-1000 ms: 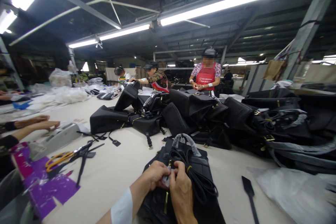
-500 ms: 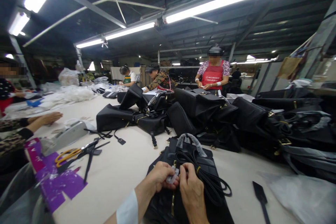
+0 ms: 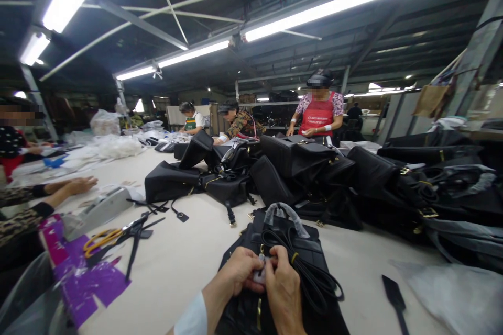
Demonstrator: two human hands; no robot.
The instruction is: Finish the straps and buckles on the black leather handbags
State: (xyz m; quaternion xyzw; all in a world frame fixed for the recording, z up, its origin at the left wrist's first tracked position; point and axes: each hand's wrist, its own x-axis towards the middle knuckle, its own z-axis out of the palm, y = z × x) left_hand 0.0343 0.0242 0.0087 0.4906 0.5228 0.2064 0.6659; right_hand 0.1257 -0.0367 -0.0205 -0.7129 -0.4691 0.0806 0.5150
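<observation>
A black leather handbag (image 3: 245, 303) lies flat on the white table (image 3: 176, 267), right in front of me. Both my left hand (image 3: 238, 272) and my right hand (image 3: 283, 288) are over its front, pinching a small clear plastic piece (image 3: 259, 272) between them. Its exact shape is hidden by my fingers. A coiled black strap (image 3: 314, 277) rests on the bag beside my right hand. The bag's top handle (image 3: 285, 214) is wrapped in clear plastic. A gold-coloured metal bar (image 3: 259, 314) shows below my hands.
A heap of black handbags (image 3: 298, 165) fills the table ahead and right. Yellow-handled scissors (image 3: 100, 241) lie on the left near a purple sheet (image 3: 84, 277). A co-worker's hand (image 3: 78, 186) rests at left. A black strap piece (image 3: 395, 298) and a plastic bag (image 3: 451, 298) lie right.
My hands have drawn closer together around the plastic piece, which is now more hidden by my fingers. The view has shifted slightly. The co-worker opposite has moved their hands apart.
</observation>
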